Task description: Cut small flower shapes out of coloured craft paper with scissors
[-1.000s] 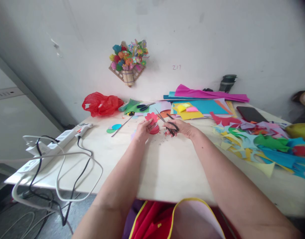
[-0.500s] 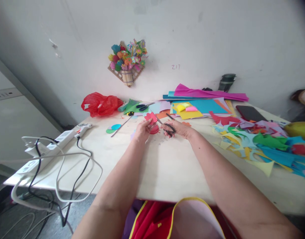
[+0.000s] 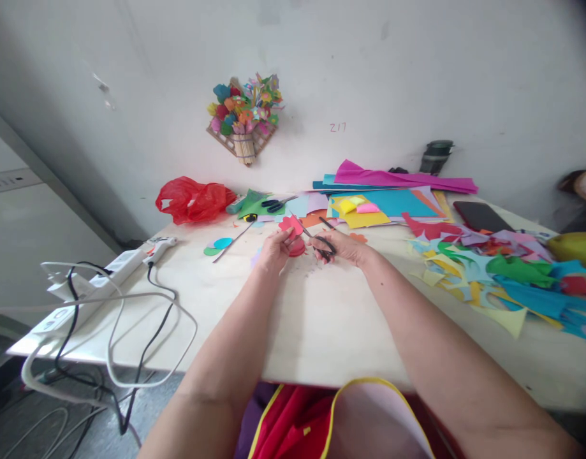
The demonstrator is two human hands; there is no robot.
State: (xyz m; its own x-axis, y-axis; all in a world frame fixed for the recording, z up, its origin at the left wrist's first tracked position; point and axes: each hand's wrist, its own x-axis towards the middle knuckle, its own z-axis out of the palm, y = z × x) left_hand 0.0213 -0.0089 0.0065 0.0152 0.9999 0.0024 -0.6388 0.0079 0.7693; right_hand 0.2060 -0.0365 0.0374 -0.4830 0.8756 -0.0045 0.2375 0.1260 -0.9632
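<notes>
My left hand (image 3: 275,250) pinches a red paper piece with a scalloped edge (image 3: 291,225) near the middle of the table. Beside it, my right hand (image 3: 343,246) is closed round the black handles of a pair of scissors (image 3: 326,247), whose blades point up and left at the red paper's edge. Round red paper (image 3: 297,248) lies just under the held piece. Small scraps are scattered below the hands. An orange paper flower (image 3: 358,238) lies behind my right hand.
Blue and green paper circles (image 3: 223,243) lie left of my hands. Coloured sheets (image 3: 398,205) and dark-handled scissors (image 3: 273,205) are farther back. Paper scraps (image 3: 517,270) and a phone (image 3: 481,217) are at right; a power strip (image 3: 96,287) with cables is at left.
The red paper has shifted and turned very slightly in my left hand. Otherwise both hands and the scissors are almost where they were.
</notes>
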